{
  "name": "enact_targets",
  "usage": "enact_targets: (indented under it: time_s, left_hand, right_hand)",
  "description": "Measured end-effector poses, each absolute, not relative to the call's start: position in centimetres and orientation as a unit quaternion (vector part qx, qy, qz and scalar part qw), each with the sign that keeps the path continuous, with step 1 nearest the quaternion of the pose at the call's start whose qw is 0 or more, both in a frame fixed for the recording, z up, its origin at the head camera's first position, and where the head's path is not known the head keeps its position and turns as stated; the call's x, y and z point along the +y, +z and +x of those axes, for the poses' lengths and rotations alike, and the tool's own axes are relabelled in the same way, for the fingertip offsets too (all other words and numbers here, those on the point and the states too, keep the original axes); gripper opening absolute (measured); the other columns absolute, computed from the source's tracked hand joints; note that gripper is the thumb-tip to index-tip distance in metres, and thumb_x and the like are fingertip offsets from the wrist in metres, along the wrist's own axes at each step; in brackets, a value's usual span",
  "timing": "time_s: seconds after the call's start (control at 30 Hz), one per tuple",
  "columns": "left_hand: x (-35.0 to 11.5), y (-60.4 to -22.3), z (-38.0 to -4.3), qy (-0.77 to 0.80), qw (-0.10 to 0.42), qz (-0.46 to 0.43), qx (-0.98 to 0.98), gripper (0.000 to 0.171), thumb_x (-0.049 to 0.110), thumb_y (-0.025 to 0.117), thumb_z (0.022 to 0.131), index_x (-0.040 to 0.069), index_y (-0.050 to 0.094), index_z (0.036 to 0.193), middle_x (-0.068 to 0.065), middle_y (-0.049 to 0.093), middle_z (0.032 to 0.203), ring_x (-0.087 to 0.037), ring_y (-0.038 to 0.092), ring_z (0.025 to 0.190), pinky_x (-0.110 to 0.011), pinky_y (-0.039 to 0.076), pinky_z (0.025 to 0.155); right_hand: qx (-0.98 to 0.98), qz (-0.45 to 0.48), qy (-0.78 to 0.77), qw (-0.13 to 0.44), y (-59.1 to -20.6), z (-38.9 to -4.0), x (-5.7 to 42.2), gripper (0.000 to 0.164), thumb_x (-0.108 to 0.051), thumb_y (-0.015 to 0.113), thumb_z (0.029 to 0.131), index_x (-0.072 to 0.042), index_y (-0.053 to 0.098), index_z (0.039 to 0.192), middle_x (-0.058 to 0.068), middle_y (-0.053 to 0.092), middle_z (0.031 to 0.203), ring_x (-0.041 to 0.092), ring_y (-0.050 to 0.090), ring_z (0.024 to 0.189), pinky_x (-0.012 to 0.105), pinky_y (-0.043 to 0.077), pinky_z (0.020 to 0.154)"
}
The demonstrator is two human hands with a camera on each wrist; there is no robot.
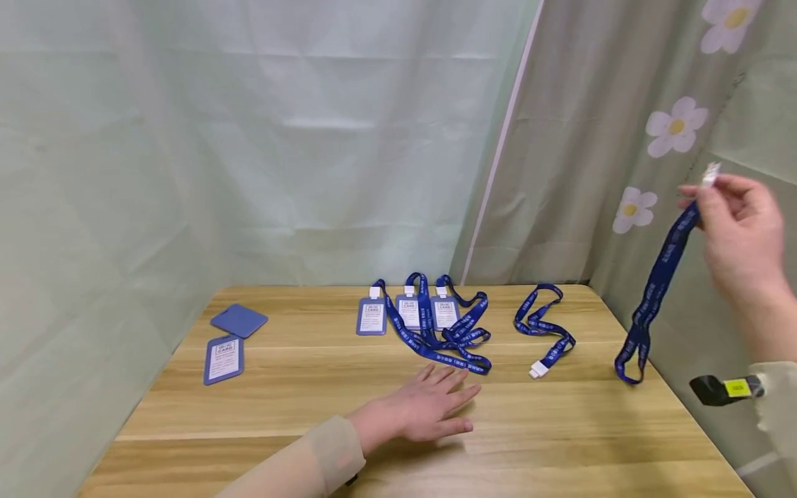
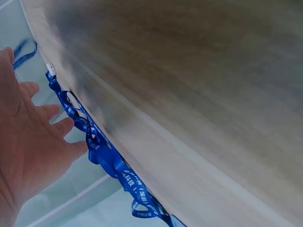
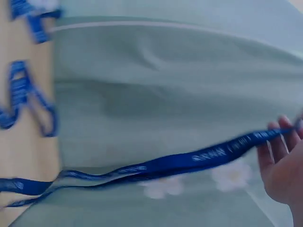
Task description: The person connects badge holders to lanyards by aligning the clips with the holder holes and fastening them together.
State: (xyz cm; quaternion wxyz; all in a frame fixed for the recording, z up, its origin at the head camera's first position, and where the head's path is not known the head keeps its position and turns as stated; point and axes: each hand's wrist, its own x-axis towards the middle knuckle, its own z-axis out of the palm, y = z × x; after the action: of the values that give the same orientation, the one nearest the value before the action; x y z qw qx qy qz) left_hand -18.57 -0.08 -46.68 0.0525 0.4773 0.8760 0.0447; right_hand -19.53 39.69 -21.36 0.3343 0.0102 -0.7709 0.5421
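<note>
My right hand [image 1: 744, 228] is raised at the right and pinches a blue lanyard [image 1: 660, 277] near its white clip [image 1: 710, 174]. The strap hangs down in a loop toward the table's right edge; the right wrist view shows it stretched away from the fingers. My left hand [image 1: 432, 404], fingers spread, is low over the middle of the table and holds nothing. Just beyond its fingertips lie lanyards [image 1: 436, 339] joined to blue card holders, one holder [image 1: 371, 316] at their left. Another lanyard [image 1: 542, 321] with a white clip [image 1: 538, 369] lies to the right.
At the table's left lie two loose card holders, one face down [image 1: 239, 320] and one with its white card showing [image 1: 224, 358]. Pale green curtains [image 1: 311, 138] hang close behind the wooden table [image 1: 299, 415] and at its sides.
</note>
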Motion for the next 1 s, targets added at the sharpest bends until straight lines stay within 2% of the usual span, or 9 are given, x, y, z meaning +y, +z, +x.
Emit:
enact_targets:
  time_s: [0.1, 0.2, 0.27, 0.33, 0.43, 0.57, 0.77, 1.0]
  left_hand:
    - [-0.6, -46.7, -18.4, 0.044, 0.053, 0.477, 0.876, 0.071, 0.067, 0.023, 0.104, 0.029, 0.024, 0.164, -0.01, 0.02, 0.169, -0.033, 0.021, 0.154, -0.059, 0.017, 0.122]
    - [-1.3, -46.9, -18.3, 0.037, 0.053, 0.475, 0.877, 0.071, 0.067, 0.024, 0.104, 0.028, 0.024, 0.164, -0.01, 0.021, 0.169, -0.033, 0.022, 0.153, -0.06, 0.017, 0.121]
    - [-2.0, -47.2, -18.4, 0.034, 0.053, 0.473, 0.879, 0.071, 0.067, 0.024, 0.104, 0.028, 0.024, 0.164, -0.01, 0.021, 0.169, -0.034, 0.022, 0.153, -0.06, 0.017, 0.121]
    - [-2.8, -47.5, -18.6, 0.032, 0.053, 0.47, 0.88, 0.072, 0.067, 0.023, 0.104, 0.027, 0.025, 0.164, -0.01, 0.021, 0.169, -0.034, 0.022, 0.153, -0.06, 0.016, 0.121]
    - [-4.2, -47.6, -18.8, 0.034, 0.053, 0.463, 0.884, 0.071, 0.066, 0.025, 0.105, 0.026, 0.026, 0.164, -0.011, 0.023, 0.168, -0.035, 0.023, 0.153, -0.061, 0.016, 0.121]
    - [-5.6, -47.4, -18.8, 0.038, 0.058, 0.449, 0.891, 0.07, 0.064, 0.029, 0.105, 0.025, 0.028, 0.164, -0.012, 0.025, 0.167, -0.035, 0.024, 0.152, -0.061, 0.016, 0.121]
    - [-7.1, -47.8, -18.8, 0.045, 0.066, 0.428, 0.9, 0.07, 0.065, 0.029, 0.105, 0.026, 0.028, 0.164, -0.01, 0.024, 0.168, -0.034, 0.023, 0.153, -0.061, 0.016, 0.121]
    - [-9.3, -48.1, -19.1, 0.063, 0.063, 0.402, 0.911, 0.07, 0.063, 0.032, 0.106, 0.022, 0.03, 0.163, -0.013, 0.024, 0.168, -0.038, 0.022, 0.153, -0.063, 0.014, 0.121]
  right_hand:
    - [-0.87, 0.047, 0.432, 0.234, -25.9, -19.3, 38.4, 0.033, -0.029, 0.06, 0.105, -0.012, 0.058, 0.134, -0.009, 0.069, 0.112, 0.002, 0.062, 0.097, 0.01, 0.049, 0.078]
    - [-0.928, 0.093, 0.335, 0.133, -31.8, -18.7, 36.1, 0.04, -0.035, 0.061, 0.104, -0.01, 0.061, 0.135, 0.0, 0.069, 0.114, 0.01, 0.063, 0.097, 0.021, 0.054, 0.075]
    - [-0.94, 0.13, 0.303, 0.089, -36.0, -18.4, 34.4, 0.036, -0.037, 0.063, 0.103, -0.014, 0.066, 0.131, 0.0, 0.07, 0.112, 0.015, 0.065, 0.097, 0.031, 0.056, 0.076]
    - [-0.943, 0.163, 0.285, 0.061, -39.7, -18.0, 32.5, 0.029, -0.034, 0.067, 0.101, -0.019, 0.07, 0.125, -0.006, 0.071, 0.11, 0.015, 0.066, 0.098, 0.038, 0.056, 0.079]
    - [-0.948, 0.217, 0.223, 0.068, -44.2, -17.5, 29.7, 0.022, -0.035, 0.074, 0.096, -0.025, 0.075, 0.116, -0.014, 0.07, 0.106, 0.01, 0.066, 0.097, 0.042, 0.057, 0.082]
    - [-0.943, 0.281, 0.148, 0.104, -47.3, -17.3, 26.5, 0.023, -0.034, 0.08, 0.09, -0.024, 0.077, 0.111, -0.012, 0.07, 0.106, 0.013, 0.066, 0.098, 0.04, 0.057, 0.084]
    - [-0.939, 0.302, 0.117, 0.114, -48.5, -18.3, 24.1, 0.036, -0.036, 0.083, 0.086, -0.019, 0.077, 0.117, -0.005, 0.069, 0.112, 0.016, 0.063, 0.101, 0.04, 0.056, 0.086]
    - [-0.945, 0.28, 0.125, 0.11, -48.8, -18.5, 23.8, 0.029, -0.033, 0.082, 0.088, -0.018, 0.078, 0.112, -0.002, 0.069, 0.113, 0.02, 0.063, 0.106, 0.044, 0.055, 0.091]
